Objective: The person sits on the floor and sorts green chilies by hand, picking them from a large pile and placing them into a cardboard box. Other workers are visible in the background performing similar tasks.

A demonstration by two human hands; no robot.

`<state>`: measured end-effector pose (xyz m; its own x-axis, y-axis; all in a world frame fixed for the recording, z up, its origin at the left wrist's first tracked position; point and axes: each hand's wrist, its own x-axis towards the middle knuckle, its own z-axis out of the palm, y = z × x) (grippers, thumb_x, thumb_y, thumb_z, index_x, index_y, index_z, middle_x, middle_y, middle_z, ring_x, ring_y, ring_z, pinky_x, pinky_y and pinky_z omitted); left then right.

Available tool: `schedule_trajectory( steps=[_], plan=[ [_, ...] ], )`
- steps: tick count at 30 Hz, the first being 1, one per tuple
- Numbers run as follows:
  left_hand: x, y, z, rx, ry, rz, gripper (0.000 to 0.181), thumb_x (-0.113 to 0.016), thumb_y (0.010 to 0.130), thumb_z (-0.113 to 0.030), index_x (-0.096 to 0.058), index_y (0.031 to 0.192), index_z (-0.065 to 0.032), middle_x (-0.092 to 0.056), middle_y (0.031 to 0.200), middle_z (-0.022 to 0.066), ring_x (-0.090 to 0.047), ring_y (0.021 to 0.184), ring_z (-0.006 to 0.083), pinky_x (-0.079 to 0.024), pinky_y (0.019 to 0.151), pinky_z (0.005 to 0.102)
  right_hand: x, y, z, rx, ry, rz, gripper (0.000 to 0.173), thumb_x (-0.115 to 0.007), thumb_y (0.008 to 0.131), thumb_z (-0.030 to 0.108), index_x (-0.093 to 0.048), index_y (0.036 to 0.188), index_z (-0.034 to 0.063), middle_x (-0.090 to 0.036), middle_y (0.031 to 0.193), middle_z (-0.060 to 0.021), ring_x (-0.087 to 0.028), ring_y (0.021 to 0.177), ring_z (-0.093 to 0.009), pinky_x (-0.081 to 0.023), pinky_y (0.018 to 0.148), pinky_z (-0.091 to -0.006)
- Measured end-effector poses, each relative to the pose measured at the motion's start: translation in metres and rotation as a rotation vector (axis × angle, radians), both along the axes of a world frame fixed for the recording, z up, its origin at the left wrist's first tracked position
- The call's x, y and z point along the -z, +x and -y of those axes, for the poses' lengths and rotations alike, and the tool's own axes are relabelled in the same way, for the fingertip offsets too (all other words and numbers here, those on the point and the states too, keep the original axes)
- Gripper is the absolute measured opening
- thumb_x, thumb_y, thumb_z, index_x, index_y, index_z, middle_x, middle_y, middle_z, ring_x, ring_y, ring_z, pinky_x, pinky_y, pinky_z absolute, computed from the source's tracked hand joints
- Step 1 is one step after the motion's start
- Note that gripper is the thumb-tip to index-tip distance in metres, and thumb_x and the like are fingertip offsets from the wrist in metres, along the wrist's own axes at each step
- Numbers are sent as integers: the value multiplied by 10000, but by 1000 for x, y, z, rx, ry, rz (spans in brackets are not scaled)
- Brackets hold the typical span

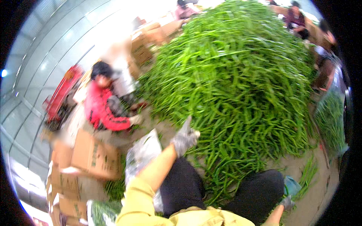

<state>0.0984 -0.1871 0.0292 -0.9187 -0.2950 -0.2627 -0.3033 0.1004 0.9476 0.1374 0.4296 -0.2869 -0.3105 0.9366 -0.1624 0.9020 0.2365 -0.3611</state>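
Note:
A large heap of long green peppers (240,84) rises in front of my knees. My left hand (185,139), in a grey glove, is over the heap's near left edge. One finger points up while the others bend, and I see nothing held in it. Low at the right, my right hand (288,202) is also gloved and hangs beside my right knee. It is blurred, and whether it grips anything is hidden. Just above it lies a blue-green plastic piece (292,185), near loose peppers (308,172) on the floor. A clear plastic bag (142,154) lies by my left forearm.
A co-worker in a red jacket (106,110) crouches at the left edge of the heap. Cardboard boxes (96,154) stand at my left, near a bag of green produce (103,213). A filled clear bag (331,118) stands right. Other people sit around the far side.

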Motion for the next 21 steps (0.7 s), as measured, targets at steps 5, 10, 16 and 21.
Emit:
schedule_trajectory(
  steps=[5,10,16,21],
  plan=[
    [-89,8,200,244,-2289,41,272,-571,771,-326,-628,662,-83,-575,589,40,-567,541,184,-464,558,360,50,32,-108,-243,52,-380,542,-582,834,315,-445,1231,-28,-502,1187,-233,-500,1052,-342,-414,876,-405],
    [-82,161,314,-968,-458,-516,129,-537,733,-142,-520,617,-86,-484,500,60,-504,445,186,-385,382,321,-27,33,-34,-352,-245,-644,478,-543,863,306,-464,1244,29,-514,1209,-147,-512,1054,-275,-427,859,-358],
    [27,194,215,-296,-309,41,132,-577,790,-164,-609,892,-87,-633,873,41,-605,731,178,-474,649,317,-185,-64,70,-653,-735,-896,446,-547,868,269,-482,1225,9,-503,1220,-82,-474,1102,-202,-379,920,-326],
    [-62,130,54,188,-1031,172,233,-584,798,-193,-602,973,-39,-632,958,126,-603,917,229,-477,763,325,-350,-89,217,-1192,-505,-1111,320,-547,866,159,-536,1157,27,-548,1140,-80,-519,1042,-171,-407,898,-296]
  ],
)
